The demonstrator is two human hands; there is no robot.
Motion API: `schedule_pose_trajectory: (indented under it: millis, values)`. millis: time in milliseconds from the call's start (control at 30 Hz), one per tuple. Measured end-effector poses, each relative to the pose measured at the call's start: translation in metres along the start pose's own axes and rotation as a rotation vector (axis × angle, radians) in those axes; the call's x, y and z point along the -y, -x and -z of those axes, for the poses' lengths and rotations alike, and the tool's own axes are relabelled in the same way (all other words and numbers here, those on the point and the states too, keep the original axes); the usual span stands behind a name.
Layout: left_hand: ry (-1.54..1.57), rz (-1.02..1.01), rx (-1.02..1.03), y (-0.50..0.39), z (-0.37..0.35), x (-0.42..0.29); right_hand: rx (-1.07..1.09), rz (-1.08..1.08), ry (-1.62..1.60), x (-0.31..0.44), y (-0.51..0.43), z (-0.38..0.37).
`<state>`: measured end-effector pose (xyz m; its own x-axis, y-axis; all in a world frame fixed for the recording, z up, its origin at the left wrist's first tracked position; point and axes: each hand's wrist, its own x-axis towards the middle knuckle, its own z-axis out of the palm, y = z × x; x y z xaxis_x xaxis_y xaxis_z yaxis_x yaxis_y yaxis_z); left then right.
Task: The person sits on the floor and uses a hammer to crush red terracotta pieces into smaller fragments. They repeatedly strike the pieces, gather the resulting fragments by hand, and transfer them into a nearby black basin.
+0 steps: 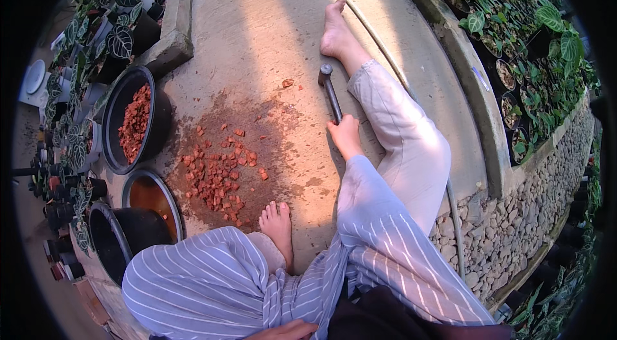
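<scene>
My right hand [346, 133] is closed around the handle of a hammer [329, 89], whose metal head points away from me above the concrete path. At the bottom edge, my left hand [290, 330] lies on the striped cloth of my clothing, partly cut off by the frame; its grip is not clear. Between my bare feet and the tubs, a pile of reddish-brown broken chunks [217, 176] is spread on a damp patch. More such pieces [135, 123] fill part of a round black tub [163, 123] at the left.
A basin of brown liquid [149, 198] and another black tub [137, 229] stand near my bent knee. A hose [368, 26] runs along the path past my outstretched leg. Concrete curbs [462, 65] and potted plants [120, 36] border both sides; a stone wall [520, 234] drops at right.
</scene>
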<state>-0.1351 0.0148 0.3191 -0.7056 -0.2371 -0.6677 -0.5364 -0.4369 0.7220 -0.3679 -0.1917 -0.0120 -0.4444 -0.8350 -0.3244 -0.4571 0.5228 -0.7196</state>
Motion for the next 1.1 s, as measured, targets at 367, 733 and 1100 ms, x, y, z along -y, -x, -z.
schedule_pose_trajectory:
  millis: [367, 733, 1100]
  values:
    - [-0.273, -0.194, -0.127, 0.065, -0.048, 0.057, 0.674, 0.345, -0.034, 0.062, 0.101, -0.042]
    - [0.241, -0.904, 0.293, 0.050, -0.016, 0.147, 0.579, 0.390, -0.020, 0.064, 0.118, -0.014]
    - [0.605, -0.928, 0.500, -0.004, -0.002, 0.181, 0.596, 0.713, 0.273, 0.069, 0.131, -0.031]
